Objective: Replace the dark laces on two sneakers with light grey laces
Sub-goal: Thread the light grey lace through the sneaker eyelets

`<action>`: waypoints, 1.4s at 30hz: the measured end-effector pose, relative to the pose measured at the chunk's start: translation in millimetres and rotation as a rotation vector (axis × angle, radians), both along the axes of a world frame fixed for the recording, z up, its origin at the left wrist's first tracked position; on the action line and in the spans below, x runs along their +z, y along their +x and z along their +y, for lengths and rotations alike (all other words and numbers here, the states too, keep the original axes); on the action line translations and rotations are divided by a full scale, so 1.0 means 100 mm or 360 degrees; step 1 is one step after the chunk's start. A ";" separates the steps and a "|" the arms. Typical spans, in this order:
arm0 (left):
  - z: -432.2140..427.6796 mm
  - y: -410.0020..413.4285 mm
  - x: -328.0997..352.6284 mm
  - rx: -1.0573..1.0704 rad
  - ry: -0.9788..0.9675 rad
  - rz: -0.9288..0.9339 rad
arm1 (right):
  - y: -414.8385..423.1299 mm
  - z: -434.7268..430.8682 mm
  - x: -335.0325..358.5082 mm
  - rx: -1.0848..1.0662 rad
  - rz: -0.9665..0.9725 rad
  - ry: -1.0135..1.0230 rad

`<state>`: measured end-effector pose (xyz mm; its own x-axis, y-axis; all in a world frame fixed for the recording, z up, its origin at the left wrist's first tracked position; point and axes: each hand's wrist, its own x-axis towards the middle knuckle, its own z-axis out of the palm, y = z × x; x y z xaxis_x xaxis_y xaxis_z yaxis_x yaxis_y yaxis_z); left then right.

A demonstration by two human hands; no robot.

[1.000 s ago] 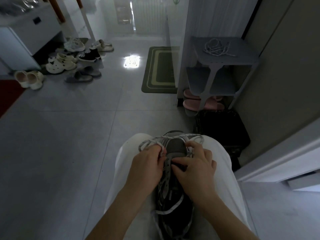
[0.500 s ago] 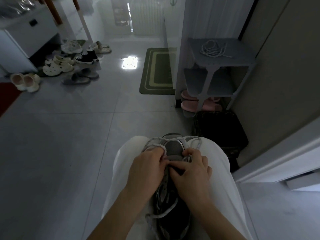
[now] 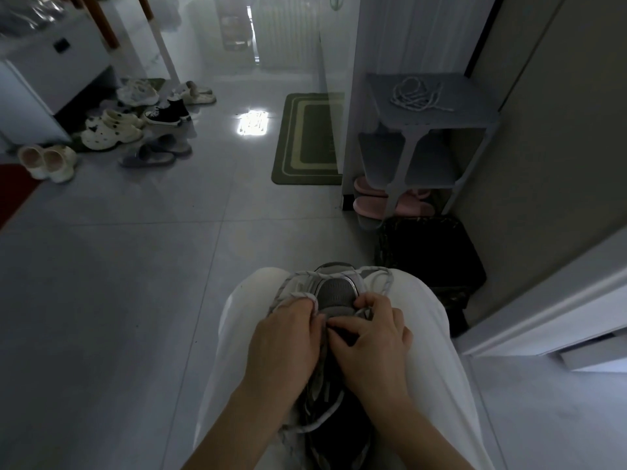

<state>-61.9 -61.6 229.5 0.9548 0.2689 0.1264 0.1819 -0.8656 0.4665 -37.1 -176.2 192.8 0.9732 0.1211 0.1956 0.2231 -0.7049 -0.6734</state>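
Sneaker [image 3: 334, 293] rested on my lap [image 3: 427, 334].
My left hand [image 3: 285, 340] and right hand [image 3: 373, 337] met over its middle, each pinching the light grey lace [image 3: 295, 295].

Legible txt / labels / brands / nos.: none. Round pale patch on side of black high-top sneaker [image 3: 167, 113], far floor, too small to read. Dark sq. plate on front of white cabinet [image 3: 61, 45], unreadable.
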 end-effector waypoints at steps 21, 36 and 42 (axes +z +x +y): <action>0.06 -0.07 -0.03 -0.0091 -0.0130 0.0125 | -0.11 0.00 0.03 0.0123 -0.0295 -0.0427; 0.20 -0.04 -0.11 0.0041 -0.0548 0.0252 | 0.00 0.08 -0.06 0.0059 -0.0255 -0.0129; 0.17 -0.08 -0.14 0.0067 -0.0525 0.0199 | -0.15 0.06 -0.14 0.0052 -0.0303 -0.0304</action>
